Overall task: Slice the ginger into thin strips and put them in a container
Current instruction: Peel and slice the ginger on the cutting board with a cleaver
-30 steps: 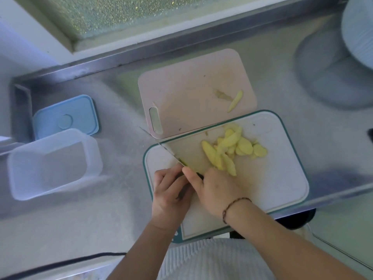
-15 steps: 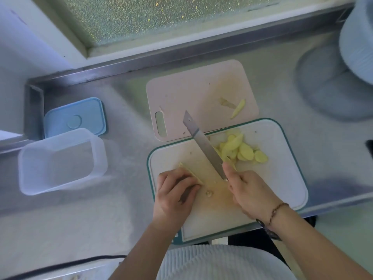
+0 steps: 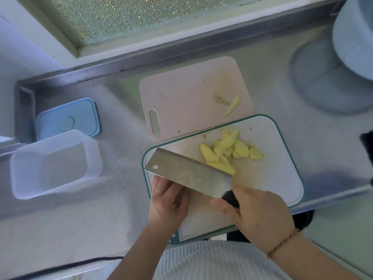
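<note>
While the right hand [image 3: 260, 217] grips the cleaver [image 3: 187, 174], ginger slices [image 3: 228, 152] lie just beyond its blade.

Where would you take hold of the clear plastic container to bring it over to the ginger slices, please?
Probably by the long rim of the clear plastic container nearest the cutting board, coming from above with thumb outside and fingers inside. It stands upright and open, the walls look thin, and the blue lid crowds its far side.

The bare counter [image 3: 121, 178] between the open container [image 3: 54, 164] and the green-edged board [image 3: 286, 178] is overhung only by the cleaver blade [image 3: 187, 172].
</note>
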`<state>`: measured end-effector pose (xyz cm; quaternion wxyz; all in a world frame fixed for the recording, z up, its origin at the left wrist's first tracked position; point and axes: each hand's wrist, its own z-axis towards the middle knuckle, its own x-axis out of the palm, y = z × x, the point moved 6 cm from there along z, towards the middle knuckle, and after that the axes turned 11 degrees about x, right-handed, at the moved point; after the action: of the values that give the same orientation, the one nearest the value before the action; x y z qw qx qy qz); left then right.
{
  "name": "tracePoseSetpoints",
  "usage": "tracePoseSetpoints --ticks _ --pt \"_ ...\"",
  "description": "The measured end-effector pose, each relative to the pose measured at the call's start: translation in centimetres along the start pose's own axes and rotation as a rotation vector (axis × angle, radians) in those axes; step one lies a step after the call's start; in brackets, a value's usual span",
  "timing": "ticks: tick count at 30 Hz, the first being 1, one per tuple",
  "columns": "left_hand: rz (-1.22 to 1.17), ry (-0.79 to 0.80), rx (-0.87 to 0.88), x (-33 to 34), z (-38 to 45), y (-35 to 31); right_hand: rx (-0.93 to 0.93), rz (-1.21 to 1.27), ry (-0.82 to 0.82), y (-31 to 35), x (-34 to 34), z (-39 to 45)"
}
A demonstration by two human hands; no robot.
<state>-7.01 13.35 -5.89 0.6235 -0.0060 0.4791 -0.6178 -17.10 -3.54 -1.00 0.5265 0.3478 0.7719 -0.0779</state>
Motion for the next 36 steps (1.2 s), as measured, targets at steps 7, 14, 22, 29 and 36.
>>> tracePoseSetpoints --ticks 7,14,22,29,36 --pt "0.063 0.019 0.015 0.1 0.1 -0.3 0.135 0.424 0.141 -1.3 0.8 0.3" --pt "0.062 -0.010 0.012 0.2 0.1 -0.4 0.065 0.533 0.301 1.4 0.3 0.4" --pt "0.057 -0.022 -0.005 0.2 0.1 -0.2 0.001 0.475 0.320 2.8 0.5 0.2" --pt "0.063 -0.029 -0.010 0.2 0.1 -0.2 -0.001 0.451 0.300 3.0 0.7 0.5" --pt "0.070 -0.011 -0.026 0.2 0.1 0.0 0.034 0.481 0.349 3.3 0.5 0.3"
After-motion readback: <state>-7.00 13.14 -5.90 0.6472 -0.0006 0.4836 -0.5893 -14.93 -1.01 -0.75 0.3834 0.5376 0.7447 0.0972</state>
